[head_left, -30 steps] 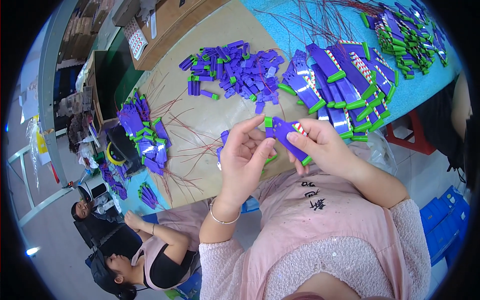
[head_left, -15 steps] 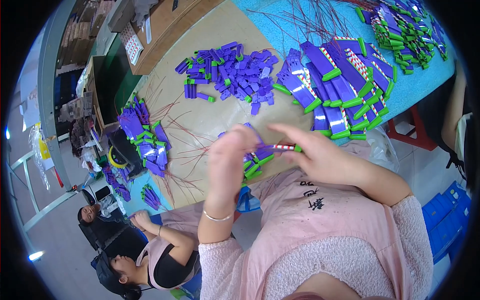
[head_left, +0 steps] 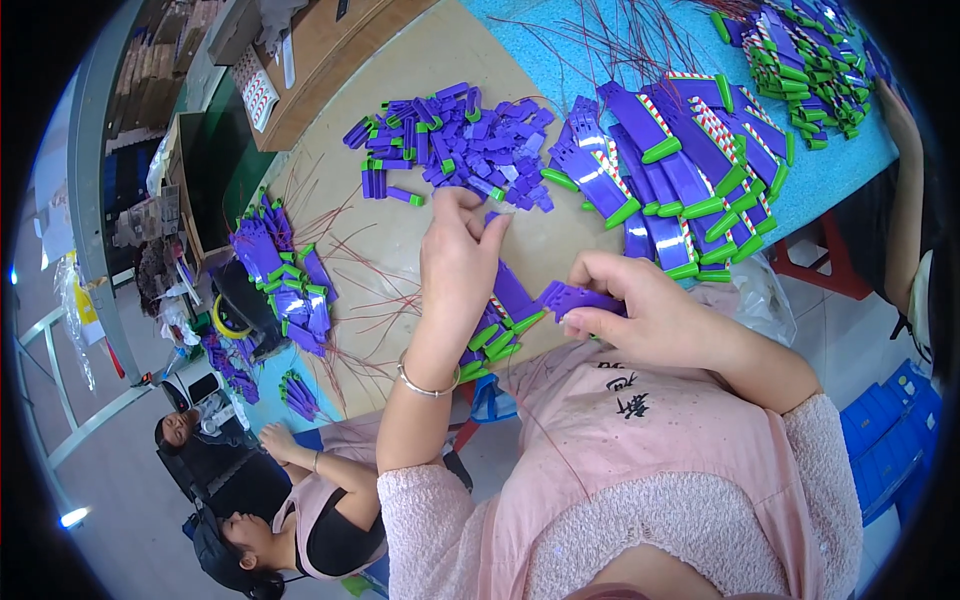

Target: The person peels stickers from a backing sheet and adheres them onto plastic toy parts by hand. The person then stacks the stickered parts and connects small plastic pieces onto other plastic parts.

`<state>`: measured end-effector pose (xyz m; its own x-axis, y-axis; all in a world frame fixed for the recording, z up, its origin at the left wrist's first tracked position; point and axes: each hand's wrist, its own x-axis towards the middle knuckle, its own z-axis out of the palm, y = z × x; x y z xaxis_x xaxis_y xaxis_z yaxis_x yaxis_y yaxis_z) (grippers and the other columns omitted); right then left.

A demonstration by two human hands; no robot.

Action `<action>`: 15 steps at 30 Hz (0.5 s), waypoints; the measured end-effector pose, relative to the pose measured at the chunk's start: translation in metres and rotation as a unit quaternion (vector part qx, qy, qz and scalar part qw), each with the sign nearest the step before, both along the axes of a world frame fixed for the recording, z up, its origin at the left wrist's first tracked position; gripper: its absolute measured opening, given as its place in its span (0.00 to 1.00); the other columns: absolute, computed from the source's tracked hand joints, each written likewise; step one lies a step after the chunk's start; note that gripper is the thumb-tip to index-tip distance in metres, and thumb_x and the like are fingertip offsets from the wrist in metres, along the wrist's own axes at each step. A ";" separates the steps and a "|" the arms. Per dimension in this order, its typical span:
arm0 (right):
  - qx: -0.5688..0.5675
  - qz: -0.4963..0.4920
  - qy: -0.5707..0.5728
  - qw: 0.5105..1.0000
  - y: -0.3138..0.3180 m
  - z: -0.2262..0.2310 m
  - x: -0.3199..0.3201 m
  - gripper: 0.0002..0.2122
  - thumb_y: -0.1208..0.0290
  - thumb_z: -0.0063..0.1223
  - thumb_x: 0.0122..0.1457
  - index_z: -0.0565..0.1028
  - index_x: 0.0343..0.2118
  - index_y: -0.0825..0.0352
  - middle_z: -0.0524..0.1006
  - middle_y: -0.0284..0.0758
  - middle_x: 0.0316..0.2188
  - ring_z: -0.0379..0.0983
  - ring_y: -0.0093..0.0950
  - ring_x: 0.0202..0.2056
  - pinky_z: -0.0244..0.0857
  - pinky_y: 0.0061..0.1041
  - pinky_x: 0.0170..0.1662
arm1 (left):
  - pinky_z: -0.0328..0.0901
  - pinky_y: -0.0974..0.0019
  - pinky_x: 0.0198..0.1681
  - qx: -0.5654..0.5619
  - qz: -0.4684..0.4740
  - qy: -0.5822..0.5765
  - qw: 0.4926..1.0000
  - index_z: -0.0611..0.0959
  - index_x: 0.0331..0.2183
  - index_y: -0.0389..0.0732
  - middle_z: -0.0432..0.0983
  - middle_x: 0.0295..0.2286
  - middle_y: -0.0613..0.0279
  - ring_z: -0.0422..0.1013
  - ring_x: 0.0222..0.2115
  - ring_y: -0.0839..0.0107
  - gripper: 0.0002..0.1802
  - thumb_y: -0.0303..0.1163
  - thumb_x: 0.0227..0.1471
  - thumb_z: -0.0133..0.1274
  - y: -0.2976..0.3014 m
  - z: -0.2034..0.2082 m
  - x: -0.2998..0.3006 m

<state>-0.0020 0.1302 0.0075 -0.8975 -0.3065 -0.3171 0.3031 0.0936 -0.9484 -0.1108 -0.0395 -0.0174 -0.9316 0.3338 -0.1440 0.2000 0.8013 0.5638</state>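
Near the front edge of the pile of small purple pieces [head_left: 515, 145], my left hand [head_left: 460, 255] has its thumb and fingers closed round a small purple plastic piece [head_left: 491, 217]. My right hand [head_left: 645, 310] pinches a long purple plastic part [head_left: 578, 298] with small holes near its end, above the table's front edge. A thin red wire [head_left: 548, 432] hangs down in front of my apron below it. Between my hands and slightly below lies a small stack of purple parts with green tips [head_left: 495, 335], partly covered by my left wrist.
On the right is a large heap of purple parts with green tips and red-white stripes [head_left: 690, 180], with another bundle [head_left: 810, 80] behind. Wired parts [head_left: 285, 270] lie on the left. A co-worker [head_left: 320, 510] sits at lower left; another person's arm [head_left: 905, 200] shows at right.
My left hand has moved away from my right hand, forward to the small purple pieces. My right hand has turned the long part; its striped side and green tip no longer show.
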 end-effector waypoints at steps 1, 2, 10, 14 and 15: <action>-0.064 -0.031 -0.041 0.997 -0.002 0.000 0.001 0.04 0.77 0.49 0.54 0.68 0.28 0.71 0.73 0.33 0.24 0.69 0.20 0.26 0.63 0.20 0.31 | 0.59 0.64 0.21 0.028 0.013 0.021 0.999 0.73 0.25 0.35 0.65 0.13 0.61 0.64 0.15 0.66 0.10 0.27 0.40 0.58 -0.002 0.000 0.001; -0.127 -0.061 -0.082 0.987 -0.004 0.000 0.001 0.03 0.77 0.48 0.54 0.68 0.28 0.72 0.73 0.32 0.24 0.69 0.19 0.25 0.63 0.19 0.30 | 0.59 0.64 0.21 0.027 0.015 0.021 0.999 0.73 0.25 0.35 0.65 0.13 0.61 0.64 0.15 0.66 0.10 0.27 0.40 0.58 -0.004 0.001 0.001; -0.119 -0.081 -0.089 0.986 -0.011 -0.007 -0.001 0.04 0.78 0.45 0.56 0.70 0.29 0.73 0.74 0.32 0.24 0.70 0.18 0.25 0.64 0.18 0.29 | 0.64 0.74 0.26 0.271 0.087 -0.136 0.949 0.72 0.27 0.32 0.72 0.20 0.63 0.68 0.20 0.79 0.08 0.22 0.45 0.55 -0.004 0.020 0.017; -0.089 -0.111 -0.038 0.989 -0.016 -0.009 0.001 0.04 0.78 0.45 0.55 0.72 0.27 0.71 0.74 0.31 0.23 0.69 0.17 0.24 0.63 0.18 0.27 | 0.65 0.74 0.31 0.363 0.005 -0.100 0.927 0.72 0.27 0.33 0.74 0.28 0.58 0.69 0.27 0.76 0.07 0.20 0.44 0.55 -0.005 0.033 0.051; -0.087 -0.111 -0.038 0.989 -0.016 -0.008 0.001 0.04 0.78 0.45 0.55 0.72 0.27 0.71 0.74 0.31 0.23 0.69 0.17 0.24 0.63 0.18 0.27 | 0.65 0.74 0.31 0.364 0.006 -0.101 0.926 0.72 0.27 0.33 0.74 0.28 0.58 0.69 0.27 0.76 0.07 0.20 0.44 0.55 -0.005 0.032 0.053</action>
<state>-0.0008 0.1144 0.0000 -0.9244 -0.1603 -0.3461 0.3690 -0.1466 -0.9178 -0.0581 -0.0447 0.0144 -0.9144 0.4011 -0.0557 0.0263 0.1961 0.9802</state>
